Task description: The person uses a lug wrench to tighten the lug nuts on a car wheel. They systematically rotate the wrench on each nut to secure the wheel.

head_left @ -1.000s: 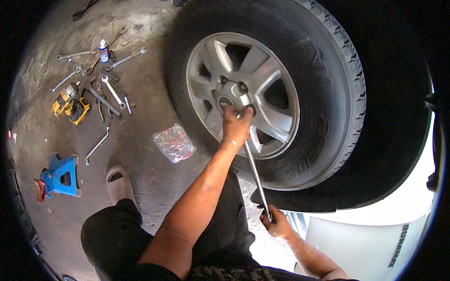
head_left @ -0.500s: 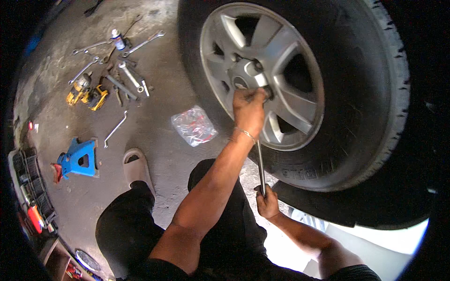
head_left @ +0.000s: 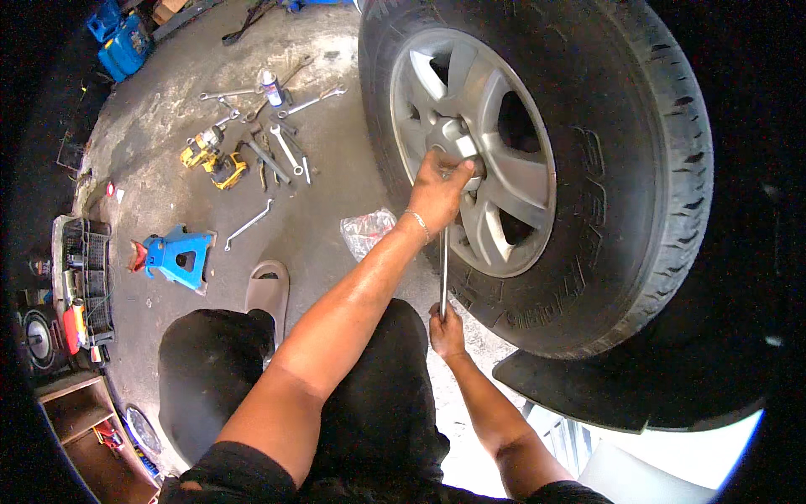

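My left hand (head_left: 438, 189) is closed around the upper end of a long steel wheel wrench (head_left: 444, 269), up against the hub of the wheel. The wrench's head is hidden by that hand. Below it, my right hand (head_left: 447, 333) grips the lower end of the handle, which hangs almost straight down. The silver alloy wheel (head_left: 520, 172) has thick spokes and carries a black, chunky-treaded tire (head_left: 621, 193).
On the floor to the left lie several combination wrenches (head_left: 287, 149), a yellow cordless impact driver (head_left: 214, 160) and a white bottle (head_left: 270, 87). A blue jack stand (head_left: 179, 259), a clear plastic bag (head_left: 366, 233) and a wooden shelf box (head_left: 92, 428) are nearer.
The view has shifted, bringing in more of the floor's far left. The wrench's lower end has swung slightly left with my right hand. My left hand stays at the hub.
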Motion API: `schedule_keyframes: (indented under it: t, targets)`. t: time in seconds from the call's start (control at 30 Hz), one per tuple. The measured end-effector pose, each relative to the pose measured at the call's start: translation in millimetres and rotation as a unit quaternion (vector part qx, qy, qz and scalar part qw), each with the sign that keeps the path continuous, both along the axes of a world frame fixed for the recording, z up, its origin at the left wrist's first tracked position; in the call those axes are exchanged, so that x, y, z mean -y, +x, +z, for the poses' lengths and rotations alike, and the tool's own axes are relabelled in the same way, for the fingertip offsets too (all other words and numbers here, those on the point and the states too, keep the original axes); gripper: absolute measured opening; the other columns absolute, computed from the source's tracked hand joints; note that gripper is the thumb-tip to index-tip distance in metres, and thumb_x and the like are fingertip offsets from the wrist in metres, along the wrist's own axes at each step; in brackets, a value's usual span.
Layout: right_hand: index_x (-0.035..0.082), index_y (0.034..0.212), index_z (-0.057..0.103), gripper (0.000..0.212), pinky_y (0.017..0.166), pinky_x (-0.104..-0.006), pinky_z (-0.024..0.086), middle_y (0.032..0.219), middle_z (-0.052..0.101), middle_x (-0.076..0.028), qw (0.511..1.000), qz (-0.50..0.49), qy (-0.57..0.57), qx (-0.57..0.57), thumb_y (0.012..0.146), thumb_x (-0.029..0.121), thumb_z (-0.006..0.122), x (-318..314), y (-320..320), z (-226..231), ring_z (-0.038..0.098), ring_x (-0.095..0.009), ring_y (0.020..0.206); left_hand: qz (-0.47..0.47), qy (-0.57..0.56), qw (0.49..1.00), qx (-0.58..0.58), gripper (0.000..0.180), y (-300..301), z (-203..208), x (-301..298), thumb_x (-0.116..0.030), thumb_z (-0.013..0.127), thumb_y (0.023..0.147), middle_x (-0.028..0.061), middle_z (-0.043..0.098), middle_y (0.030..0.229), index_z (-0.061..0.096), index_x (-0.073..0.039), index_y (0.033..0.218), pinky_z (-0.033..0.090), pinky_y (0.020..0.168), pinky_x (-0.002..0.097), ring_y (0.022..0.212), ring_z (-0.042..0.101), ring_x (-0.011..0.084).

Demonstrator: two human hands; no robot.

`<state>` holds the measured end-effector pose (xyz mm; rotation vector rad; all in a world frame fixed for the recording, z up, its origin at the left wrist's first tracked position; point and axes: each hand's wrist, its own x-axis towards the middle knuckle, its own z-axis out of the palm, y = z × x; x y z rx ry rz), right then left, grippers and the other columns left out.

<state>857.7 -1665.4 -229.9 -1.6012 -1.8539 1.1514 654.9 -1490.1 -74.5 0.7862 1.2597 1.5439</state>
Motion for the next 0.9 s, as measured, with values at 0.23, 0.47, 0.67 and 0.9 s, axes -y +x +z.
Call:
schedule_keyframes:
  t: [0.23,0.47,0.67,0.9]
  targets:
    - [0.006,0.099,0.058,0.010,0.065,-0.0328,0.046,0.073,0.057,-0.010,0.987,0.035,-0.156,0.036,0.090,0.008,0.053,51,26,135,0.054,-0.016,0.067,-0.018,-0.088,0.964,0.251,0.035,1,6,31,-0.034,0.065,0.093,-0.0020,0.040,0.069,0.047,-0.006,0.104,0.035,0.042,0.0258,0.049,0.037,0.0065]
    - [0.006,0.130,0.052,0.049,0.058,-0.0215,0.039,0.084,0.045,-0.001,0.922,-0.054,-0.381,-0.051,0.083,0.000,0.062,42,25,332,0.045,-0.008,0.070,-0.082,-0.116,0.863,0.484,0.020,1,6,17,-0.028,0.059,0.094,-0.0015,0.043,0.071,0.050,-0.011,0.100,0.037,0.045,0.0260,0.053,0.040,0.0076]
    - [-0.005,0.138,0.042,0.069,0.055,-0.0219,0.038,0.083,0.045,-0.003,0.873,-0.133,-0.434,-0.177,0.083,0.022,0.072,0,-5,429,0.044,-0.010,0.068,-0.024,-0.133,0.833,0.536,0.021,5,21,-4,-0.024,0.061,0.091,0.0016,0.043,0.068,0.050,-0.008,0.098,0.040,0.045,0.0291,0.052,0.042,0.0131]
    - [0.004,0.114,0.055,0.029,0.071,-0.0379,0.050,0.088,0.063,-0.018,0.903,0.029,-0.201,0.379,0.087,0.011,0.063,17,4,363,0.063,-0.024,0.080,0.026,-0.165,0.922,0.350,0.021,12,25,-9,-0.022,0.064,0.088,0.0010,0.046,0.060,0.053,-0.005,0.087,0.038,0.034,0.0301,0.042,0.043,0.0124]
